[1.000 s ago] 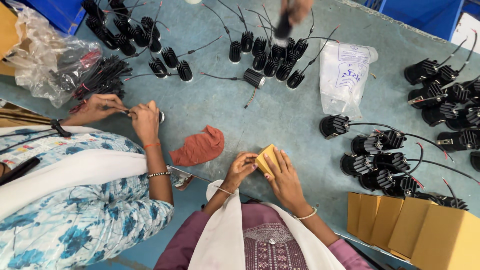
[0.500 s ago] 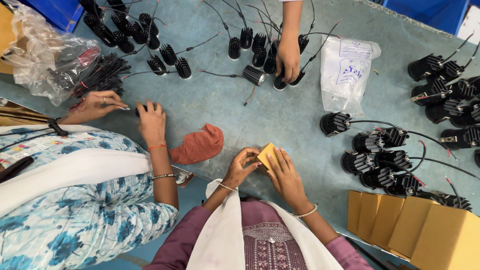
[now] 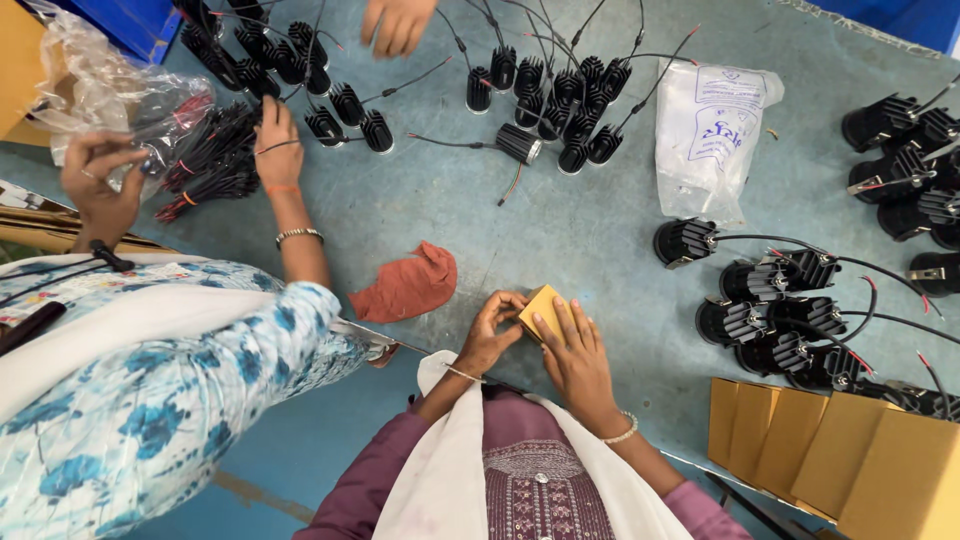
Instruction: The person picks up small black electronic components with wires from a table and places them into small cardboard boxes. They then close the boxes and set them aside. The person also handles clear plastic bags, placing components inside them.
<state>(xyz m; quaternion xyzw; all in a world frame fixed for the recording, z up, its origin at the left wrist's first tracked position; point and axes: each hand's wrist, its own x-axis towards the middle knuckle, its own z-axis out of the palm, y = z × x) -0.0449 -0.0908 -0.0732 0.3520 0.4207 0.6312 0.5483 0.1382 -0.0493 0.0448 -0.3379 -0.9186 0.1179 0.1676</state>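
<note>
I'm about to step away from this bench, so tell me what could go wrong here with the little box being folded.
Both hands, left hand and right hand, pinch the small yellow cardboard box near the table edge; a slip could drop it. The finned black lamps beside the right hand trail loose wires that a sleeve might snag. The red cloth nearby could get dragged along.

A scuffed grey-blue worktable (image 3: 560,230) under even light.

Open tabletop ahead of the red cloth, clutter on every other side

Bare tabletop (image 3: 560,230) runs beyond the red cloth (image 3: 408,285); black finned lamps (image 3: 780,320) and flat cartons (image 3: 850,450) crowd its right, a co-worker's arm (image 3: 295,225) bars its left, a plastic bag (image 3: 710,135) lies farther right.
</note>
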